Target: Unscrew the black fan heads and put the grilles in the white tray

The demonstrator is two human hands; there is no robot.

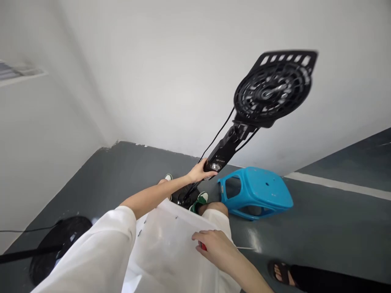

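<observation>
My left hand [200, 171] is wrapped round the control box [220, 156] of a black stand fan, just below its knob. The fan's round head [271, 91] leans up and to the right, with its inner frame bare and no blades showing. Its base lies partly hidden between my feet. My right hand [215, 248] is curled closed around a small red object [202, 245], mostly hidden by the fingers. Beneath it, across my lap, is a white, partly see-through plastic piece [171, 252] with a few small dark bits on it.
A blue plastic stool [269, 189] lies on its side to the right, near the wall. Another round black base [61, 248] with a pole and cord is at lower left. A person's sandalled foot [282, 273] rests at lower right. White walls [152, 73] stand ahead and left.
</observation>
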